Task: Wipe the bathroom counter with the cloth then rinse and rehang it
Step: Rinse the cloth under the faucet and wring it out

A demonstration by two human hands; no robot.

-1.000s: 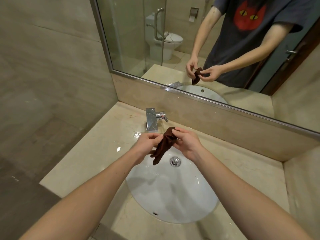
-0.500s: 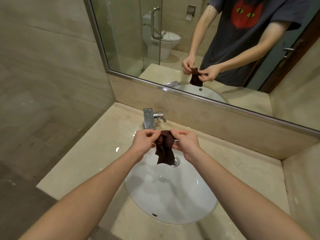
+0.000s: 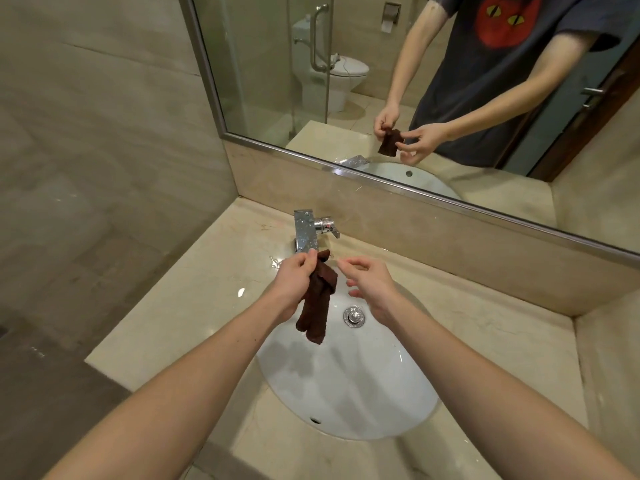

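Observation:
A small dark brown cloth (image 3: 318, 299) hangs down over the back of the white sink (image 3: 346, 382). My left hand (image 3: 294, 275) pinches its top corner just in front of the chrome faucet (image 3: 306, 233). To the cloth's right, my right hand (image 3: 370, 285) hovers with fingers spread and nothing in it. The beige marble counter (image 3: 194, 306) surrounds the sink, with a few wet spots near the faucet.
A large mirror (image 3: 415, 81) runs along the back wall above a low marble backsplash (image 3: 450, 237); it reflects a person, a toilet and a glass door. Tiled walls close in on the left and right. The sink's drain plug (image 3: 354, 317) sits below my right hand.
Both hands held the cloth before; my right hand has let go and opened. The cloth now hangs longer from my left hand alone.

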